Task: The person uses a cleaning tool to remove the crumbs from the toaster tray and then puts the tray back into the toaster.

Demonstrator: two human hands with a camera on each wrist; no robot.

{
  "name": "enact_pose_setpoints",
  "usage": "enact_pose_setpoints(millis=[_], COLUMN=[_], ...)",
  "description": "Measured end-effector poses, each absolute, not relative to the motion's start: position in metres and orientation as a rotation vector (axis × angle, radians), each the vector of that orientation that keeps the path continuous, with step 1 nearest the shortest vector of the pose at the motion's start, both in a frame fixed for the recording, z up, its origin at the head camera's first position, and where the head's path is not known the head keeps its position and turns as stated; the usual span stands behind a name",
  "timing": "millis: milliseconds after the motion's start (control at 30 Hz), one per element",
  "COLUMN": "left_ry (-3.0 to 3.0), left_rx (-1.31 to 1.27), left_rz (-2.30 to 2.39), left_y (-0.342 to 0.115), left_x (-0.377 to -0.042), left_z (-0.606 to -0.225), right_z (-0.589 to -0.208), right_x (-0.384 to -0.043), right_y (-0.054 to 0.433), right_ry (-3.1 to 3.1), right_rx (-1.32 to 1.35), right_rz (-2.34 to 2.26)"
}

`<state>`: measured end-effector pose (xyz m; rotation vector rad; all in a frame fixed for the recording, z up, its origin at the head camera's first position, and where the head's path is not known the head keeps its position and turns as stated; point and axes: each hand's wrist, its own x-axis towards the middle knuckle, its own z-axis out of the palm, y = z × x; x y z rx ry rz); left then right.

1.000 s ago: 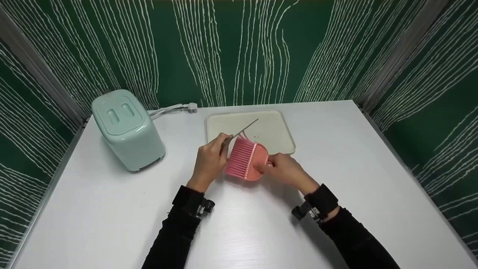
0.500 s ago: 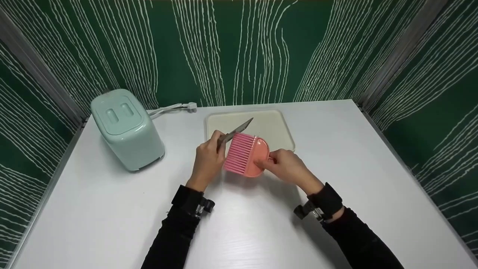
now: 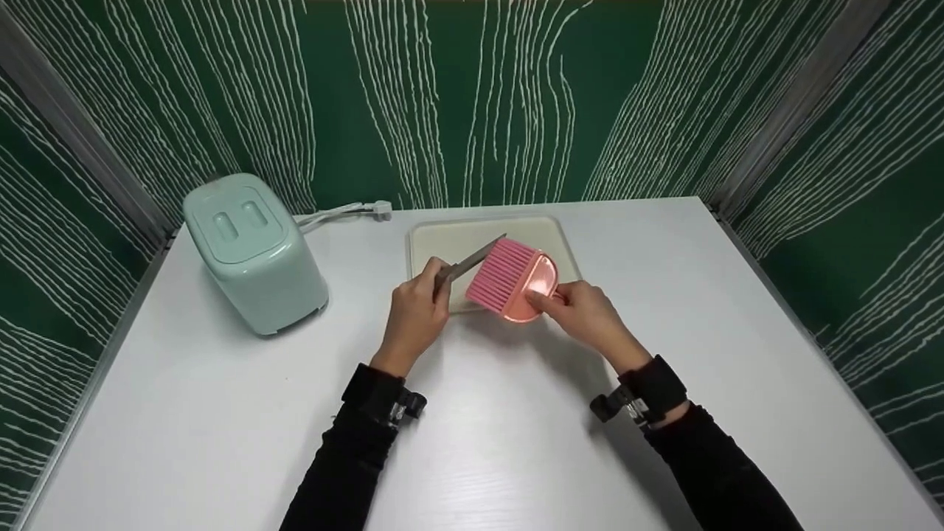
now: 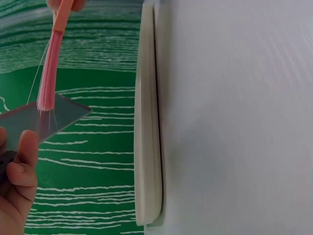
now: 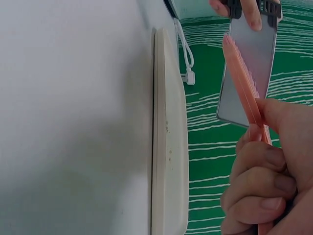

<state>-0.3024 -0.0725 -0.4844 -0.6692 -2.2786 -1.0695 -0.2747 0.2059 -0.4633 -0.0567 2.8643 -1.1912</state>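
My left hand (image 3: 418,310) grips the dark slotted edge of a thin flat metal crumb tray (image 5: 249,44), which is held tilted in the air. In the head view the crumb tray (image 3: 476,258) shows as a narrow grey strip. Pinched in my right hand (image 3: 590,313) is a small brush (image 3: 540,276) with a coral half-round handle and pink bristles (image 4: 48,78). The bristle tips seem to touch the metal face. Beneath both hands a cream tray (image 3: 442,240) lies on the table, with small crumbs (image 5: 167,127) in the right wrist view.
A mint-green toaster (image 3: 258,258) stands at the back left of the white table (image 3: 472,442). Its white cord ends in a plug (image 3: 382,210) by the table's back edge. Green walls (image 3: 649,96) with white lines enclose the back and sides.
The brush and my right hand have moved up and to the right. The crumb tray has turned to show more of its face, then appears narrower again; my left hand has barely moved.
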Motion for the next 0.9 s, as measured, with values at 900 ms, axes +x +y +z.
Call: enact_pose_setpoints(millis=[900], left_ry=[-2.202], left_rx=[-0.786], left_rz=[-1.024], left_y=[-0.069], left_x=[-0.299], left_z=[-0.479], right_z=[-0.480], right_x=[-0.281], right_y=[0.213], right_ry=[2.825], right_rx=[-0.048], right_rz=[-1.093])
